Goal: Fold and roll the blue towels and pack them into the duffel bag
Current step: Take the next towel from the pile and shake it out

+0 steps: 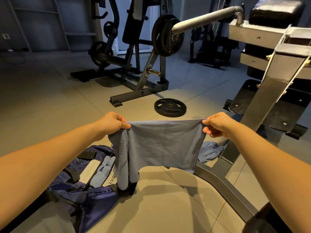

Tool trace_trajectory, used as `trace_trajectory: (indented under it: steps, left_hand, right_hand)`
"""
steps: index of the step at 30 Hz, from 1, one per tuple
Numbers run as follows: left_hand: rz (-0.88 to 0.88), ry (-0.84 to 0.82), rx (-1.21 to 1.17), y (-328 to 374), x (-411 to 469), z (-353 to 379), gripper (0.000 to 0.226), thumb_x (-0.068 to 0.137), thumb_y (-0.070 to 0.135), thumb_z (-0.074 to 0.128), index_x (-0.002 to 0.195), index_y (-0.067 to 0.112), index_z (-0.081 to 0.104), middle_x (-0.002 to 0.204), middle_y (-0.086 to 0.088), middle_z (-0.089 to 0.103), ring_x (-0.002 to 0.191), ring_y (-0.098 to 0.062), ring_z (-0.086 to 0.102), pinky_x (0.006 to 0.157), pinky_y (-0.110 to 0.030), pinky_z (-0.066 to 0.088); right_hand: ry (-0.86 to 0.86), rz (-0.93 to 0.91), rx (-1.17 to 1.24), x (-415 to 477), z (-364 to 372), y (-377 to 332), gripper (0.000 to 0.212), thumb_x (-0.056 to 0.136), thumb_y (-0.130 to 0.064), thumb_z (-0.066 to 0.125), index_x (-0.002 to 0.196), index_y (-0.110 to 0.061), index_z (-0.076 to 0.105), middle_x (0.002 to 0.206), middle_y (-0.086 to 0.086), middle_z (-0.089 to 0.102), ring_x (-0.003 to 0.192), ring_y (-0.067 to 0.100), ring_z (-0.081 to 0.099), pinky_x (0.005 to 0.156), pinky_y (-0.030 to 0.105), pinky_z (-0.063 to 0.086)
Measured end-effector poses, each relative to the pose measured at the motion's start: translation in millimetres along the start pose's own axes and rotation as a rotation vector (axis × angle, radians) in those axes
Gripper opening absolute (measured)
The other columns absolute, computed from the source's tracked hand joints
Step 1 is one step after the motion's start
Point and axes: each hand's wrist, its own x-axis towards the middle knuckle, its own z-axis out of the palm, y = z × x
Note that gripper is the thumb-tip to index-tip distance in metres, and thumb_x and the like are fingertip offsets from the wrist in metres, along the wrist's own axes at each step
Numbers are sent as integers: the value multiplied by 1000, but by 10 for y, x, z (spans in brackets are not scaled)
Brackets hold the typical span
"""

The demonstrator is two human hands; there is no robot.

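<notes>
A blue towel (161, 145) hangs in the air in front of me, stretched along its top edge. My left hand (114, 122) pinches its upper left corner, where extra cloth bunches and drops down. My right hand (217, 124) pinches the upper right corner. Below on the floor at the left lies the navy duffel bag (80, 195), unzipped, with a rolled blue towel (102, 172) inside its opening. Another blue towel (210, 151) lies crumpled on the floor at the right, partly hidden behind the held one.
A black weight plate (170, 107) lies flat on the tiled floor ahead. A plate-loaded machine (143, 64) stands beyond it. A grey machine frame (262, 101) rises at the right, and its base rail (223, 187) runs along the floor near the crumpled towel.
</notes>
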Motion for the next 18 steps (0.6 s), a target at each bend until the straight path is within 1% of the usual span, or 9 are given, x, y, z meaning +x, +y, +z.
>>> trace_trajectory:
  steps: [3, 5, 7, 9, 12, 14, 15, 16, 18]
  left_hand:
    - [-13, 0, 2, -37, 15, -16, 14, 94, 19, 71, 85, 8, 71, 93, -15, 70, 86, -24, 64, 72, -33, 54]
    - [-10, -16, 24, -63, 18, -12, 14, 94, 19, 71, 87, 8, 70, 93, -14, 70, 86, -24, 65, 72, -33, 55]
    - [3, -38, 66, -84, 18, 9, 15, 94, 21, 71, 92, 6, 71, 94, -14, 70, 87, -24, 66, 72, -32, 55]
    - [31, -74, 118, -81, 4, 31, 16, 95, 22, 70, 95, 6, 72, 94, -12, 71, 86, -22, 66, 69, -29, 55]
    - [158, -236, 278, -2, -74, 62, 12, 93, 22, 73, 89, 11, 75, 87, -7, 73, 78, -18, 66, 66, -26, 53]
    - [276, -431, 370, 122, -173, 112, 7, 90, 21, 76, 85, 16, 75, 79, -3, 73, 71, -15, 64, 64, -25, 51]
    - [310, -525, 365, 196, -220, 145, 4, 90, 21, 76, 89, 17, 75, 76, -2, 72, 69, -14, 64, 65, -25, 52]
    - [327, -586, 349, 263, -257, 170, 7, 90, 22, 76, 96, 18, 75, 74, -1, 70, 68, -13, 63, 65, -25, 52]
    - [331, -603, 331, 337, -307, 166, 23, 90, 23, 77, 110, 18, 68, 70, 2, 65, 66, -10, 62, 62, -23, 50]
  right_hand:
    - [-28, 29, 102, 3, -37, 0, 15, 100, -8, 58, 110, 2, 64, 87, 19, 74, 70, 25, 70, 61, 34, 56]
    - [-32, 37, 189, 10, -35, 0, 15, 98, -5, 59, 111, 2, 63, 92, 21, 75, 79, 30, 75, 69, 37, 61]
    - [-18, 32, 279, -5, -9, -14, 17, 98, -12, 59, 109, 1, 62, 94, 23, 75, 86, 33, 76, 74, 40, 62]
    - [60, 5, 313, 2, 44, -22, 20, 99, -19, 61, 105, 0, 63, 93, 23, 74, 83, 33, 75, 69, 40, 63]
    - [262, -84, 116, 42, 145, -46, 14, 99, -9, 60, 96, 2, 69, 87, 24, 72, 71, 31, 72, 68, 46, 63]
    - [374, -236, -102, 80, 203, -100, 16, 96, -4, 60, 89, -8, 73, 94, 21, 73, 77, 31, 72, 76, 48, 63]
    - [418, -329, -182, 71, 222, -150, 15, 95, -4, 60, 96, -12, 73, 102, 18, 72, 87, 32, 71, 84, 47, 61]
    - [450, -414, -246, 33, 241, -212, 18, 95, -7, 62, 109, -13, 71, 109, 15, 71, 96, 32, 68, 89, 43, 57]
    - [454, -563, -336, -85, 311, -354, 33, 96, -15, 65, 129, -15, 60, 104, 9, 69, 98, 26, 65, 87, 36, 51]
